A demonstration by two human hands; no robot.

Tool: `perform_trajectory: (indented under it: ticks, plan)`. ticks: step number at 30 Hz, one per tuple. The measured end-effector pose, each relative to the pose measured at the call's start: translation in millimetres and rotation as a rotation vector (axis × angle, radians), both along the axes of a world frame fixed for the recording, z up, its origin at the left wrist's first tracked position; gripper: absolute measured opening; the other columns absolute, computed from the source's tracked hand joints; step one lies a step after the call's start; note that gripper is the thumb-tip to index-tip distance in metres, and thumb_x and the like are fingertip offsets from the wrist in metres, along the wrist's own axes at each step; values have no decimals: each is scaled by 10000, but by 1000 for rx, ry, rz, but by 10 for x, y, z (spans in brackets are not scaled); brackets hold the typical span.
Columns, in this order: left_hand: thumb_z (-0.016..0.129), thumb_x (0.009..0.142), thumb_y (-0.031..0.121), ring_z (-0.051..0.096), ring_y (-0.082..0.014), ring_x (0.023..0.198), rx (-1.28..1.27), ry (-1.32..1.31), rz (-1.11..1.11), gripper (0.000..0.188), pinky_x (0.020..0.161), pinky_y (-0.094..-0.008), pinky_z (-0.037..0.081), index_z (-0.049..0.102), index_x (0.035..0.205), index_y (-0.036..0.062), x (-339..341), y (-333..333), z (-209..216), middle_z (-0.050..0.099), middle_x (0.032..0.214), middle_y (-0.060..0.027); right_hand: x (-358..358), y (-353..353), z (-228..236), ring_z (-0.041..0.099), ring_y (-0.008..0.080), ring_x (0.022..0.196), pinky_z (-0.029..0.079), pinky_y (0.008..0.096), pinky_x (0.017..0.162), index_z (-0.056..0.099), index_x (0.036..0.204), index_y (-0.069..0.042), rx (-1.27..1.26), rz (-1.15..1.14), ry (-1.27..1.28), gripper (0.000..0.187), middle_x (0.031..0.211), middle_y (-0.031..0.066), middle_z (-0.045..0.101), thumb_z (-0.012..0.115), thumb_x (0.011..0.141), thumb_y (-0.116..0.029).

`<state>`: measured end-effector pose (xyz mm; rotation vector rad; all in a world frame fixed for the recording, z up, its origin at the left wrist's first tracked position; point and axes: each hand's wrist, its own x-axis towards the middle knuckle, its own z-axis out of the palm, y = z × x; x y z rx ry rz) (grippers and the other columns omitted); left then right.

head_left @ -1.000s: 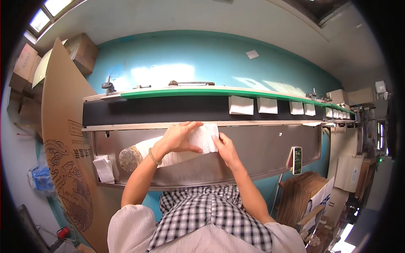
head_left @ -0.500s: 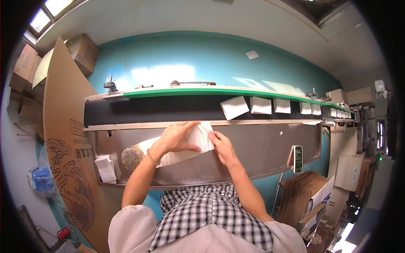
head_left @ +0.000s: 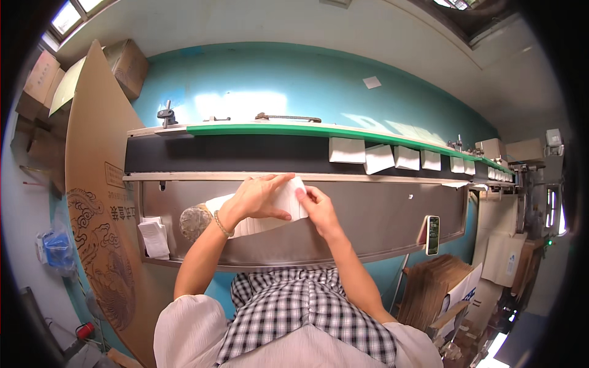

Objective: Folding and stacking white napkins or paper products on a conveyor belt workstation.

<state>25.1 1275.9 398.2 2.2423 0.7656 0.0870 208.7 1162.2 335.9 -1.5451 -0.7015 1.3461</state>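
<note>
A long row of folded white tissues [head_left: 253,226] lies on the metal tray in front of me. My left hand [head_left: 261,199] is curved over it, thumb on the near side and fingers on the far side. The right end of the row is gripped between the thumb and fingers of my right hand [head_left: 318,211]; how many sheets are in that grip I cannot tell. A round, mottled grey-brown block [head_left: 195,225] stands against the row's left end.
Beyond the tray [head_left: 380,224] runs a black belt [head_left: 245,153] with several white tissue packs [head_left: 346,150] along its right part. A smartphone [head_left: 432,235] stands at the tray's right edge. More folded tissues [head_left: 154,238] lie at its left edge, beside a large cardboard sheet [head_left: 101,214].
The packs on the belt have shifted right, and another pack now lies at the left end of their line. Both my hands are still at the tissue row; the view has shifted slightly.
</note>
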Motion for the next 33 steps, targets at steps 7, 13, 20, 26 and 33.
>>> perform_trajectory:
  ticks: [7, 13, 20, 26, 33]
  plan:
    - [848, 653, 492, 634, -359, 1070, -61, -79, 21, 805, 907, -421, 517, 546, 1308, 135, -99, 23, -150, 639, 1212, -159, 344, 68, -81, 628, 108, 762, 512, 264, 662, 614, 1100, 49, -49, 9, -17, 239, 907, 70, 679, 650, 929, -115]
    - [845, 661, 482, 642, -364, 1044, -105, -91, 25, 801, 904, -424, 515, 542, 1309, 123, -143, 62, -173, 642, 1190, -174, -42, 107, -104, 639, 122, 809, 535, 274, 721, 598, 1184, -1, 38, 11, -130, 381, 968, 84, 680, 644, 969, -313]
    - [830, 665, 502, 631, -377, 1082, -52, 19, 45, 864, 928, -424, 511, 508, 1375, 131, -253, 34, -51, 625, 1247, -181, -131, -5, 4, 565, 100, 735, 476, 254, 681, 660, 1104, -8, -58, -5, -31, 355, 831, 15, 640, 667, 951, -328]
    - [832, 671, 510, 613, -395, 1109, -14, -70, 44, 952, 942, -431, 503, 428, 1456, 154, -256, 27, -167, 603, 1273, -205, -25, 137, 188, 590, 106, 725, 492, 265, 673, 681, 1061, 13, -48, 219, -161, 371, 847, 28, 673, 652, 954, -341]
    - [832, 686, 496, 605, -383, 1129, -64, -105, 35, 900, 956, -429, 496, 461, 1430, 151, -283, 27, -214, 605, 1277, -185, -126, 74, 101, 621, 130, 828, 503, 265, 745, 656, 1128, 22, -8, 156, -243, 419, 929, 70, 689, 671, 944, -354]
